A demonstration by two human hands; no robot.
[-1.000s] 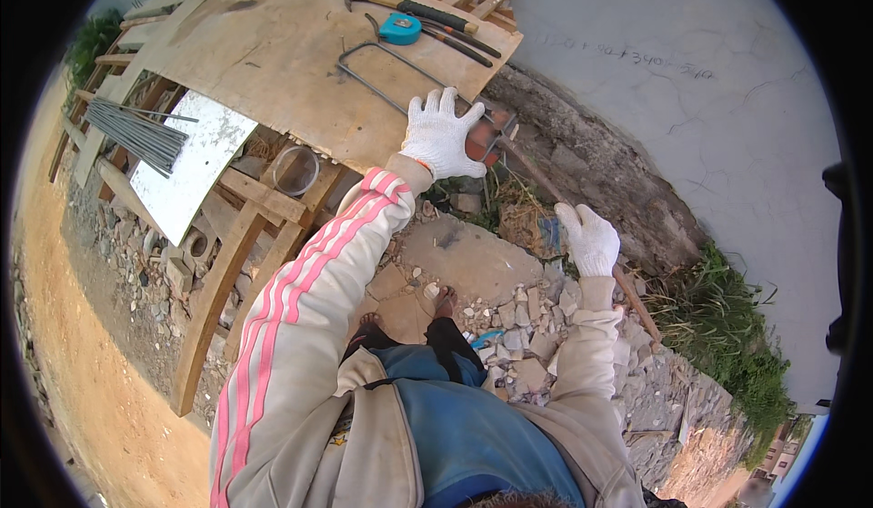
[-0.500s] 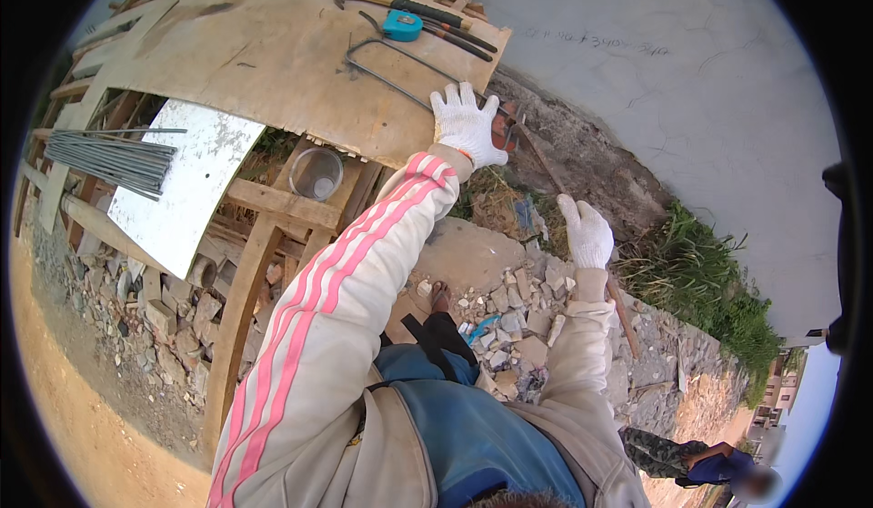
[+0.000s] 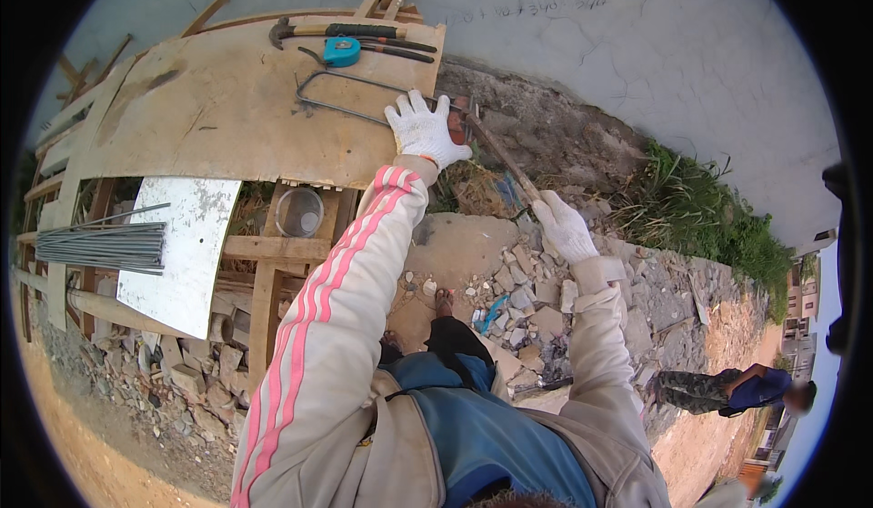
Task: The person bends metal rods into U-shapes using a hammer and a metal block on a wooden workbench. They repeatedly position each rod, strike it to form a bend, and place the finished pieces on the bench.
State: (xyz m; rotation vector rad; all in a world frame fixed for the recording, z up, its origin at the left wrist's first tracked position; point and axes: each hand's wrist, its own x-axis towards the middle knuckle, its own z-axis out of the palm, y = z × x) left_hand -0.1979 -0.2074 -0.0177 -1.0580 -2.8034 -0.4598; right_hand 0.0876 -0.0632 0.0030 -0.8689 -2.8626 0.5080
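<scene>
My left hand point(image 3: 426, 130), in a white knit glove, lies spread with its palm over a bent steel rod point(image 3: 341, 110) near the right end of the plywood tabletop point(image 3: 227, 99). Just beyond its thumb is a reddish metal piece point(image 3: 460, 119) at the table's edge. From there a long rusty bar point(image 3: 503, 155) slants down to my right hand point(image 3: 566, 226), also gloved. That hand is closed around the bar, and the bar's lower part is hidden behind the hand and forearm.
A claw hammer point(image 3: 355, 30), a teal tape measure point(image 3: 342, 51) and dark-handled pliers point(image 3: 396, 50) lie behind the rod. Left are a bundle of steel rods point(image 3: 100, 247) on a white board point(image 3: 186, 271) and a clear container point(image 3: 299, 212). Rubble point(image 3: 523, 303) covers the ground. A person point(image 3: 727, 390) stands at right.
My right hand has come onto the rusty bar and closed around it. My left hand stays spread on the rod. The whole view has shifted, with the table now further left.
</scene>
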